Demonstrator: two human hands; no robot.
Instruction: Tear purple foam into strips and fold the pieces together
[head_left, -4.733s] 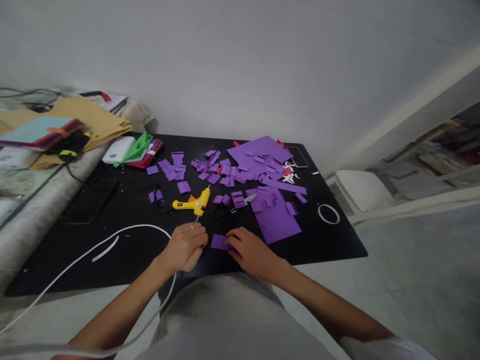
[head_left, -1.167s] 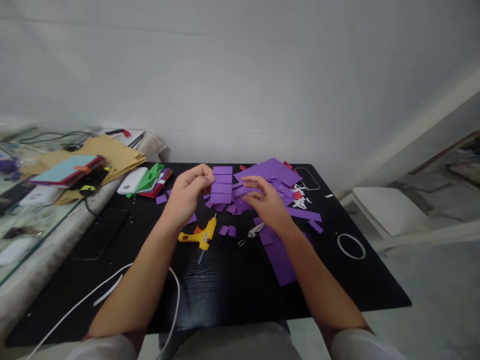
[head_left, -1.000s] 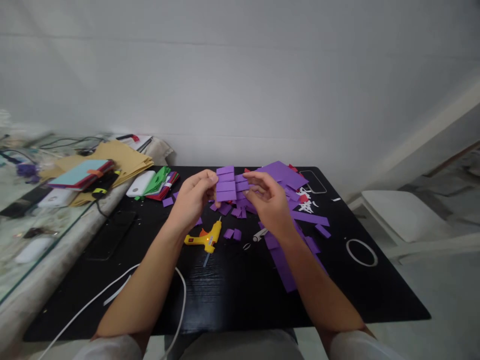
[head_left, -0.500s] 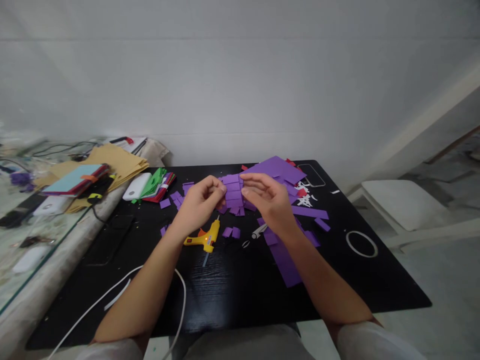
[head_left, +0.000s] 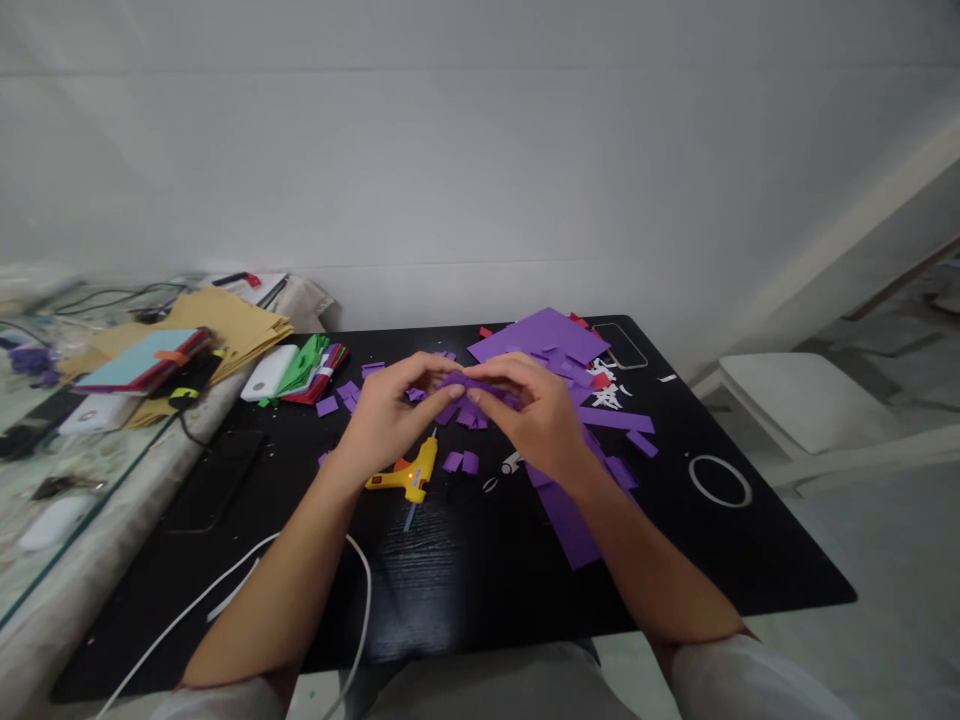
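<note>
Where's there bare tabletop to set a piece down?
The black table is bare at its near middle, between the white cord and nearest purple sheet, nearer than the glue gun; also nearside of the white ring. Crowded: far middle, under purple pieces and white scraps.

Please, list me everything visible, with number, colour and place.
Folded piece: one, purple, between both hands
Loose pieces: many, purple, on table
Large sheets: two, purple, table's right half
Glue gun: one, yellow, table centre
Tool: one, whitish, by right wrist
Cord: one, white, by left forearm
Ring: one, white, table right
Scraps: many, white and red, back right
Folded sheets: several, green and red, back left
Phone-like slab: one, black, table left
Paper sheets: several, tan, far left
Other items: several, mixed colours, left side
Seat: one, white, right of table
Table: one, black, centre
Left hand: one, bare, on folded piece
Right hand: one, bare, on folded piece
</note>
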